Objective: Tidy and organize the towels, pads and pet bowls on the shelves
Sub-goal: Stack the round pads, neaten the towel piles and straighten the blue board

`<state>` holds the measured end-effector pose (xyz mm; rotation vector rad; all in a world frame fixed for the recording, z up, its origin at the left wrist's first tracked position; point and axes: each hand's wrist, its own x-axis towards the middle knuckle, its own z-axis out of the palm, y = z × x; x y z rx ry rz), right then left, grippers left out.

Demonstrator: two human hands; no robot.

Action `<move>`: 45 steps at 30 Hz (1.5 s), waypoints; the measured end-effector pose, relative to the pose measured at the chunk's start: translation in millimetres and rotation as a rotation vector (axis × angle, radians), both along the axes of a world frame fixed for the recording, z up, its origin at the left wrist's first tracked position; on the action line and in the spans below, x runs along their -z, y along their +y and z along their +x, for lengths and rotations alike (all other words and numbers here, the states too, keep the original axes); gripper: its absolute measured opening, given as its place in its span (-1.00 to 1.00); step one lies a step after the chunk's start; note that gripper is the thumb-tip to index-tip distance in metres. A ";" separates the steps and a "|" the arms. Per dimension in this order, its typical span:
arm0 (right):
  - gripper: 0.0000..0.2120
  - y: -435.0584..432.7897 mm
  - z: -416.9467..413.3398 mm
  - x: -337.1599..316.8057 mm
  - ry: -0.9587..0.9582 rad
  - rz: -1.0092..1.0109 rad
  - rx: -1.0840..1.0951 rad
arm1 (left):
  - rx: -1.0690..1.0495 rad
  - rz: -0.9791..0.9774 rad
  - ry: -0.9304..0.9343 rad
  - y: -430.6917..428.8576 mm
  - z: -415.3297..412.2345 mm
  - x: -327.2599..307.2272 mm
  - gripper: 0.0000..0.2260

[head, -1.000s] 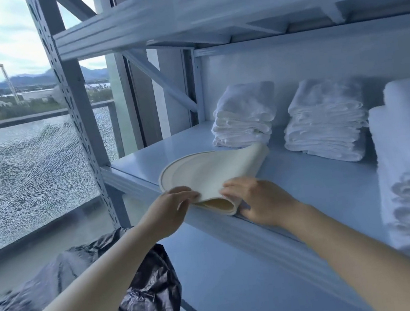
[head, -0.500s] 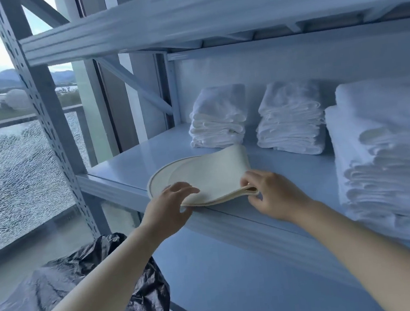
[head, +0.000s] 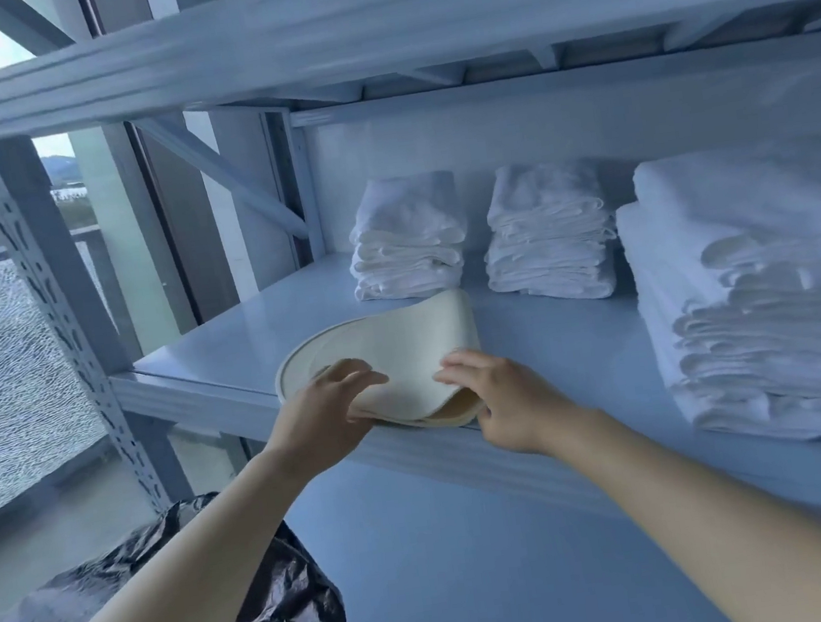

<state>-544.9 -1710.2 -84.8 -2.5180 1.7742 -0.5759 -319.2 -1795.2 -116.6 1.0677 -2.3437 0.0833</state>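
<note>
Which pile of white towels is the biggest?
The stack of folded white towels at the far right: taller and wider than the left back stack and the middle stack.

Cool bluish daylight enters through the cracked glass window [head: 2, 371] on the left, lighting the pale grey metal shelf [head: 557, 344] evenly with soft shadows. Wide-angle distortion bends the edges; the tall white towel stack [head: 761, 319] at right looks smeared.

No text, label, brand, number or sign can be read anywhere, neither on the shelves [head: 557, 344], the towels [head: 548, 231], the pad [head: 403, 353] nor the black bag [head: 259, 613].
</note>
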 end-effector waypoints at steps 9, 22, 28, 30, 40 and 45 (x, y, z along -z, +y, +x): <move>-0.34 3.0 1.8 -1.5 0.026 0.129 0.028 | 0.042 -0.064 0.060 -10.5 -1.1 2.5 -0.67; -0.80 44.9 -7.3 5.3 -0.103 -0.338 0.255 | 0.054 -0.323 -0.033 51.8 -28.2 -28.2 -0.79; -0.78 100.8 -26.4 6.3 -0.110 -0.396 0.209 | 0.022 -0.210 0.015 100.0 -33.4 -29.9 -0.77; -0.77 124.4 -37.0 7.6 -0.139 -0.412 0.213 | 0.028 -0.251 0.017 121.9 -44.6 -35.6 -0.80; -0.82 271.6 -103.7 -0.3 -0.258 -0.452 0.185 | 0.103 -0.377 0.094 266.5 -113.9 -69.8 -0.75; -0.83 342.2 -140.9 -5.3 -0.307 -0.515 0.215 | 0.206 -0.407 0.103 330.1 -156.3 -87.7 -0.67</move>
